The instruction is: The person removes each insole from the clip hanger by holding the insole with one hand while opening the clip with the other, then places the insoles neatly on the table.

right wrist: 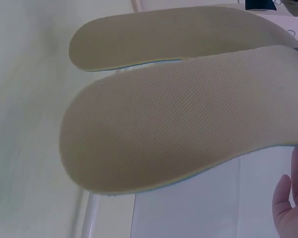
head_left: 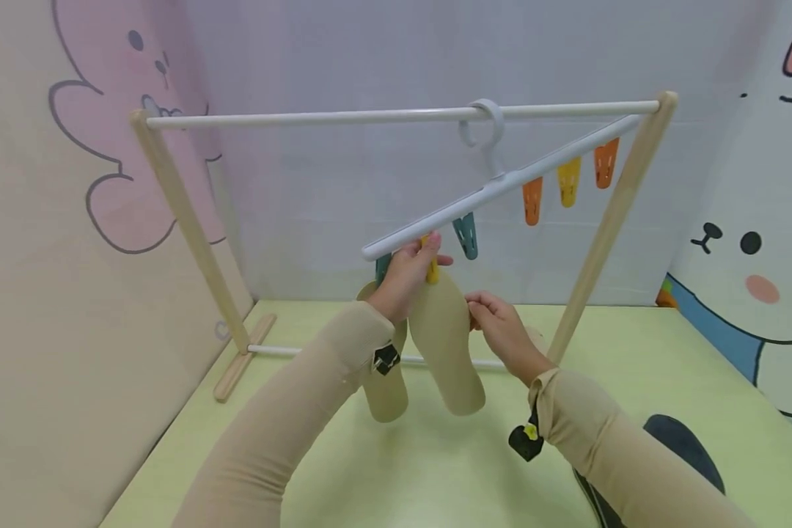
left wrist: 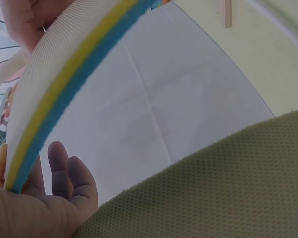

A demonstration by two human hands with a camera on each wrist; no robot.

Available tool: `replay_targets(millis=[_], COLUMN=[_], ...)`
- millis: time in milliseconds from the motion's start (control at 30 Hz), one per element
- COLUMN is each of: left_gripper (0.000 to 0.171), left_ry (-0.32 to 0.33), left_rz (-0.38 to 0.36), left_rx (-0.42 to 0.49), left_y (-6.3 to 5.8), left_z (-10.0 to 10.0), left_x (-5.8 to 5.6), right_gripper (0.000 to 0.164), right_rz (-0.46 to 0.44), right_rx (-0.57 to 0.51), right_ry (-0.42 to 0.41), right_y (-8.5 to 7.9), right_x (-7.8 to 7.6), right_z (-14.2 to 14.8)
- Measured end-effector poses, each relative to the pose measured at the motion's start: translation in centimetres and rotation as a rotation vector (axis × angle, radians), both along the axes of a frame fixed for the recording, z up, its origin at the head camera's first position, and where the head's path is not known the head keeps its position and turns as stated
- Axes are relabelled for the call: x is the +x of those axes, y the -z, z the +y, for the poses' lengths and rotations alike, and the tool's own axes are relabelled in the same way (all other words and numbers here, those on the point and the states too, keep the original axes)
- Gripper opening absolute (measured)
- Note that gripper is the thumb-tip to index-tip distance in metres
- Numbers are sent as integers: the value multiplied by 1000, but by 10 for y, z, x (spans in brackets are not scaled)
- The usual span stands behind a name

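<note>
Two beige insoles hang toe-up below the lower end of a tilted white hanger [head_left: 435, 220]. My left hand [head_left: 402, 279] is up at the top of the right insole [head_left: 438, 337], with the thumb and fingers pinching a yellow clip [head_left: 432, 268] there. Behind that hand, the left insole [head_left: 386, 389] hangs beneath a green clip [head_left: 383, 269], its upper part partly hidden. My right hand [head_left: 501, 330] pinches the right insole's outer edge. In the left wrist view the insole's side [left wrist: 64, 89] shows yellow and blue layers.
The hanger hooks over the white bar [head_left: 303, 117] of a wooden-sided rack [head_left: 191, 227]. Another green clip [head_left: 465, 236], two orange clips and a yellow clip [head_left: 569, 182] hang along it. A dark object [head_left: 683, 447] lies on the table by my right forearm.
</note>
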State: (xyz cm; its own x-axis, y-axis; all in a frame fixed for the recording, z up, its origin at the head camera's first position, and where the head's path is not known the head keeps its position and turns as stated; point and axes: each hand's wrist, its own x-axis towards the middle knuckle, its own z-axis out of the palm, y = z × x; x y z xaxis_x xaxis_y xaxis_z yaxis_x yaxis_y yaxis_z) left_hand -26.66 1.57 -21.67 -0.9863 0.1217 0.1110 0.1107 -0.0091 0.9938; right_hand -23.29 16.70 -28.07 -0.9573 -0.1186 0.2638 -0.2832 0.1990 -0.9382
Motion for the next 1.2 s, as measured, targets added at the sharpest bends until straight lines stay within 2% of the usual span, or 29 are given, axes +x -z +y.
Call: replay_targets(millis=[300, 533, 733, 933, 1200], left_gripper=[31, 31, 30, 26, 28], left_ry=[10, 8, -4, -13, -51], left_rz=[20, 23, 33, 72, 16], left_rx=[33, 49, 62, 72, 106], left_y=[-1, 1, 3, 4, 5], left_z=[13, 20, 20, 16, 14], left_x=[2, 4, 5, 4, 3], right_gripper=[33, 27, 27, 29, 28], right_rz=[39, 71, 83, 51, 39], right_rx=[63, 98, 83, 91, 149], right_ry=[15, 47, 30, 20, 23], right_y=[-10, -17, -17, -17, -20], right_x=[-5, -7, -9, -9, -10], right_z=[-10, -9, -11, -16, -20])
